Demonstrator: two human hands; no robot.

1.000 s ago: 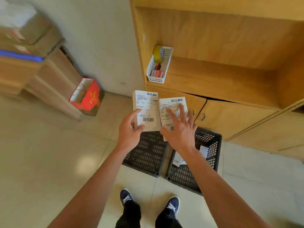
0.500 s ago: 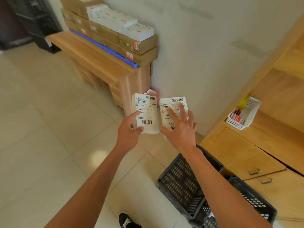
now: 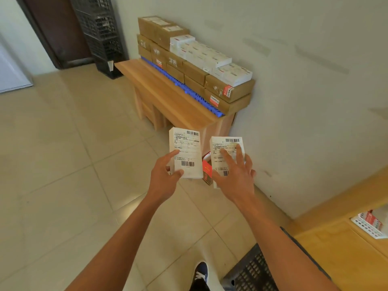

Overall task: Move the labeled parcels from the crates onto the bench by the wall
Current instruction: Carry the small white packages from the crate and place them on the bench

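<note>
Hands (image 3: 163,177) out (parcel (image 3: 186,152) apiece)

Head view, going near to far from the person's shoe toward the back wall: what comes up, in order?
Shoe → left hand holding a labeled parcel → wooden bench → stacked cardboard boxes at its far end.

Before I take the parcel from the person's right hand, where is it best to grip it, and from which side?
Grip the right parcel by its two long edges near the top, coming from the far end by the barcode. It is a flat white box held label-up, and the right hand covers its lower half with spread fingers, so only the upper part is free.
</note>
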